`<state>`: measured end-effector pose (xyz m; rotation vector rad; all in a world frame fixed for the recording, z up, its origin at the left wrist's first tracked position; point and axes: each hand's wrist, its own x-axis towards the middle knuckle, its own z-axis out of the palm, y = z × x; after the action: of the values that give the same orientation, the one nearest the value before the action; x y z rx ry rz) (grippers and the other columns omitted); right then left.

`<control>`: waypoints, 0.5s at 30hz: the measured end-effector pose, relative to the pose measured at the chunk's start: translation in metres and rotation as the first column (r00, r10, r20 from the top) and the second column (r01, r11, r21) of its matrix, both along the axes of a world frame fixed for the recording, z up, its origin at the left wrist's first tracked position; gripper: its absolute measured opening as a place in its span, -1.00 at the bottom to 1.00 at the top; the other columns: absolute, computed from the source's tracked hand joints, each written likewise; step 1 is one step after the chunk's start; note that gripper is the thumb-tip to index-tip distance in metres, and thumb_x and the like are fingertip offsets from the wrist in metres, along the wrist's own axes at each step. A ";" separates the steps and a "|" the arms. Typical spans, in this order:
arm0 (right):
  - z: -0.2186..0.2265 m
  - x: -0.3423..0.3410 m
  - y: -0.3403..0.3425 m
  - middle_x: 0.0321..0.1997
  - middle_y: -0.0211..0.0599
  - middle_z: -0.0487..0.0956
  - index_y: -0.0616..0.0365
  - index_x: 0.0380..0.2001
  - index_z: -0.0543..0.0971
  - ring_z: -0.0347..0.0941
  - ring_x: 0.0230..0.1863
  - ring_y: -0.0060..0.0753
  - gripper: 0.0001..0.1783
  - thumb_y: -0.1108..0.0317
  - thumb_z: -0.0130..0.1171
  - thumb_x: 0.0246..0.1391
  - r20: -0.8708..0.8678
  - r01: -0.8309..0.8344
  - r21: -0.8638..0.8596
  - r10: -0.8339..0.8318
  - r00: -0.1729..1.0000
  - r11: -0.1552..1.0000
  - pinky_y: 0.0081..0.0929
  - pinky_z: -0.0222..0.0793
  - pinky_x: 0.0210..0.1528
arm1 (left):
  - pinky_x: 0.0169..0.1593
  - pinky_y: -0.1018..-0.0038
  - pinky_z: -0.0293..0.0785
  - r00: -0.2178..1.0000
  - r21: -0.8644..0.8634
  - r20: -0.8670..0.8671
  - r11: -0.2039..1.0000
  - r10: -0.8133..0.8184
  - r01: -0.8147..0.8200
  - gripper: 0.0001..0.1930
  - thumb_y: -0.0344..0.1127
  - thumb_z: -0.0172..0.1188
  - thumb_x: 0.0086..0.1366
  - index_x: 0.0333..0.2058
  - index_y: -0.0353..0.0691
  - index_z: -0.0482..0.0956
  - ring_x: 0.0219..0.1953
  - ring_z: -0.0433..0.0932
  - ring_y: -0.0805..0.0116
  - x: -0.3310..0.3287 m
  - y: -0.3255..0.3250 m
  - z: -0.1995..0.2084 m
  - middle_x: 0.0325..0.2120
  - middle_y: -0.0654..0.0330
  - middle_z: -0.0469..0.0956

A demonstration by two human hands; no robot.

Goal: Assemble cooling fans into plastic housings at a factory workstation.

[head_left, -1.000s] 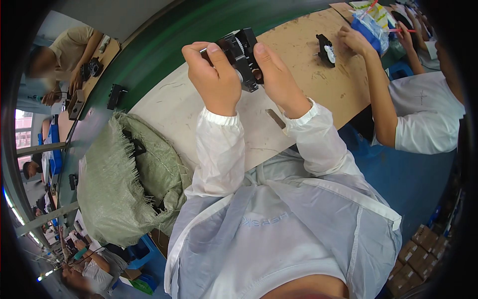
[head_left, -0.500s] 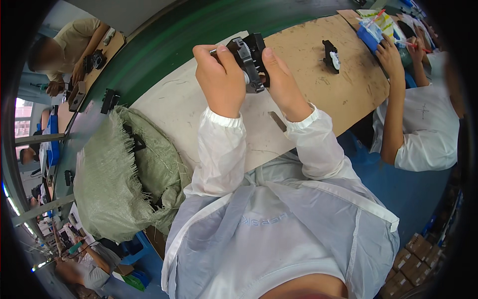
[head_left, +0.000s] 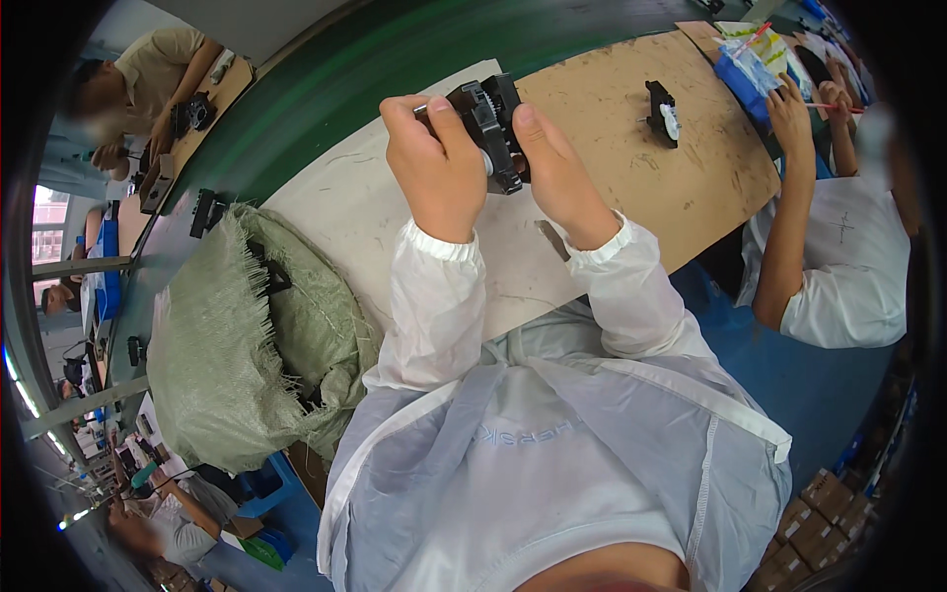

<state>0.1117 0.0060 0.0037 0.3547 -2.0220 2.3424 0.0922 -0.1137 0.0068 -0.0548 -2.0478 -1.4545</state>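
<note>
1. Black geared assembly (head_left: pixel 501 148): between the person's two hands, apparently lifted over the far part of the pale board (head_left: pixel 345 222). Blocky, about upright in view, pale gear teeth running along its upper part. Can't tell if it is one body or two pieces pressed together.
2. Left hand (head_left: pixel 434 178): gripping the assembly's left side, thumb along the upper edge, index finger bent around. A short dark rod end (head_left: pixel 421 111) shows beside that finger. Other fingertips hidden.
3. Right hand (head_left: pixel 560 173): thumb pressed on the right side, fingers curled behind and out of sight; gripping the same assembly. Exact contact underneath can't be told.
4. Weight, my judgement: light to moderate; looks like moulded plastic, manageable in one hand, steadier in two.
5. Stiffness: body likely rigid, little give. Smooth black faces may be slightly slick; ridges and steps should offer purchase.
6. Weak spots: gear teeth and small projections, probably the first to chip or bend. Rod end looks a poor handle.
7. Best hold: broad outer side walls, thumbs opposite fingers, clear of the teeth; a squeeze on the gear could shift it, if it turns.
8. Around: black part with a white piece (head_left: pixel 663 115) on the brown board (head_left: pixel 602 163), well apart to the right; open woven sack (head_left: pixel 222 345) to the left.
</note>
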 end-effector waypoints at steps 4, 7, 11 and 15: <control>-0.006 -0.003 0.001 -0.14 -0.29 0.55 0.26 0.06 0.43 0.40 -0.26 -0.56 -0.44 -0.03 -0.29 0.43 0.008 -0.010 0.033 0.010 1.000 0.999 -0.60 0.34 -0.19 | -0.32 0.33 0.43 1.000 -0.009 0.004 1.000 -0.015 0.015 -0.84 -0.31 -0.05 0.38 -0.28 -0.31 0.32 -0.50 0.45 0.23 0.001 0.002 0.002 -0.49 0.02 0.51; -0.013 -0.004 -0.001 -0.10 -0.26 0.55 0.27 0.11 0.40 0.41 -0.24 -0.54 -0.43 -0.03 -0.29 0.43 0.006 -0.022 0.069 0.021 1.000 0.997 -0.59 0.35 -0.17 | -0.32 0.30 0.42 1.000 -0.015 0.014 1.000 -0.020 0.020 -0.86 -0.34 -0.05 0.36 -0.29 -0.30 0.29 -0.52 0.43 0.19 0.001 0.003 0.001 -0.50 0.01 0.49; -0.014 -0.002 -0.018 -0.05 -0.19 0.53 0.21 0.20 0.35 0.43 -0.18 -0.52 -0.35 -0.14 -0.32 0.41 -0.092 0.129 -0.003 -0.129 0.987 0.992 -0.66 0.34 -0.15 | -0.25 0.43 0.44 0.977 0.158 0.086 0.971 -0.197 0.182 -0.71 -0.23 0.00 0.40 -0.11 -0.38 0.36 -0.36 0.48 0.33 -0.006 -0.008 -0.012 -0.30 0.01 0.54; -0.014 -0.013 -0.008 0.05 -0.12 0.49 0.17 0.26 0.28 0.44 -0.08 -0.44 -0.42 -0.04 -0.22 0.41 -0.041 -0.056 -0.286 0.046 0.998 0.957 -0.58 0.38 -0.07 | -0.20 0.39 0.46 0.912 0.346 0.036 0.862 -0.408 0.371 -0.60 -0.25 0.04 0.36 0.04 -0.44 0.29 -0.29 0.50 0.23 0.000 -0.022 -0.008 -0.28 -0.04 0.50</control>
<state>0.0984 -0.0022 -0.0105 0.4349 -1.6423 2.5915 0.0921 -0.1359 -0.0012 -0.2724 -1.9167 -2.0832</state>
